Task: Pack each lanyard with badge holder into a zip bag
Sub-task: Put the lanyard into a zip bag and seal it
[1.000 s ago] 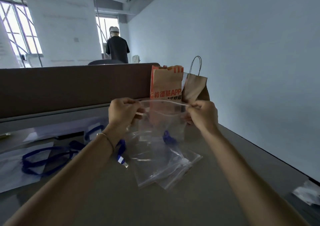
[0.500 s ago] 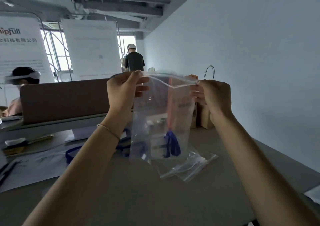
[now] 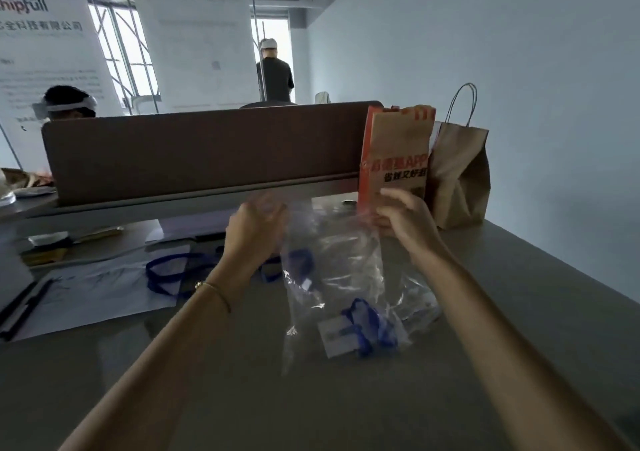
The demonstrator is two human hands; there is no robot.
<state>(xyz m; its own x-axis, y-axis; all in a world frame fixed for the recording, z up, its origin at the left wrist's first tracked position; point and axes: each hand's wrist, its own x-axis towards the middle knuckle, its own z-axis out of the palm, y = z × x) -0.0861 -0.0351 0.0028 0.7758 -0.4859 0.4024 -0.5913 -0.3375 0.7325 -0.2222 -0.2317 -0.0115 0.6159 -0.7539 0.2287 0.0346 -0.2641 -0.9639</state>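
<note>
while both hands, left hand (image 3: 258, 224) and right hand (image 3: 403, 218), pinched the zip bag (image 3: 332, 277) top, blurred; uneven pull risked spilling lanyard (image 3: 370, 326).

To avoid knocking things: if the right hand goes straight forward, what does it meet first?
Probably the orange paper bag, standing just beyond the right hand; depth is unclear.

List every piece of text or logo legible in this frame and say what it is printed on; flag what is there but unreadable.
"hipfull", cut off at the frame's left edge: white banner, top.
"全科技有限公司": same banner, second line.
Smaller lines lower on that banner: too small to read.
"APP": orange and brown paper bag; the characters before it are blurred.
Black line beneath "APP": blurred, not reliably readable.
Middle white poster: faint print, unreadable.
Badge card in the zip bag: unreadable.
</note>
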